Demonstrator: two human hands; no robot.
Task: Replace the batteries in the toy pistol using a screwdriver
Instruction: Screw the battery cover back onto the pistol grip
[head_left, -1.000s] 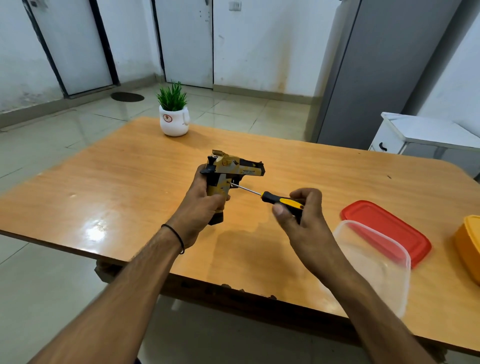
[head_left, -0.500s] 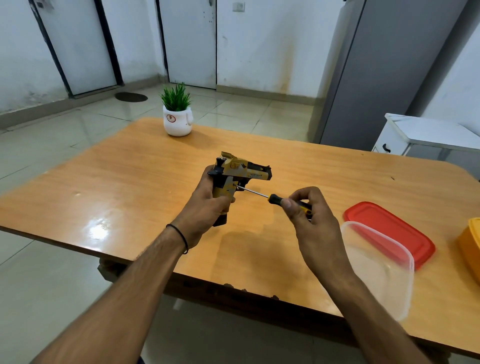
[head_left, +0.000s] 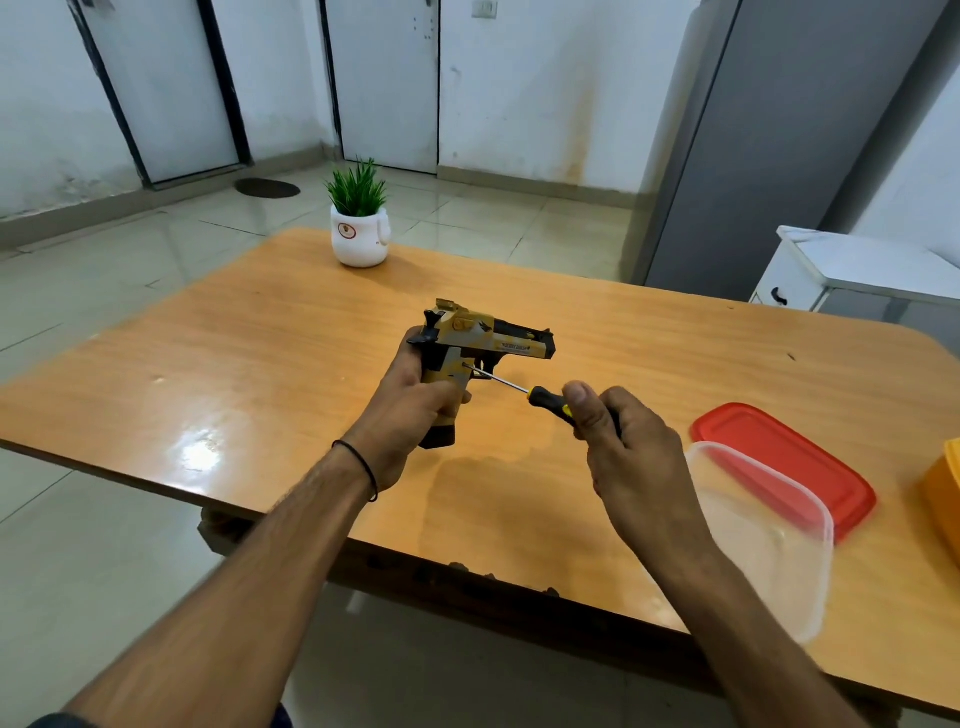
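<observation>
Toy pistol (head_left: 485, 338) stands upright above the worktop (head_left: 260, 364), clasped in my left grip (head_left: 405, 415), while my right grip (head_left: 628, 452) pinches the screwdriver (head_left: 545, 401), whose tip I should press squarely into the handle screw.

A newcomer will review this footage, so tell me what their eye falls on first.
First, the yellow-and-black toy pistol, held above the middle of the wooden table by the left grip, with the screwdriver in the right grip, its tip set against the pistol's handle. Next, the red lid at the right, partly behind a clear container near the table's front edge, and the small potted plant at the far side.
</observation>
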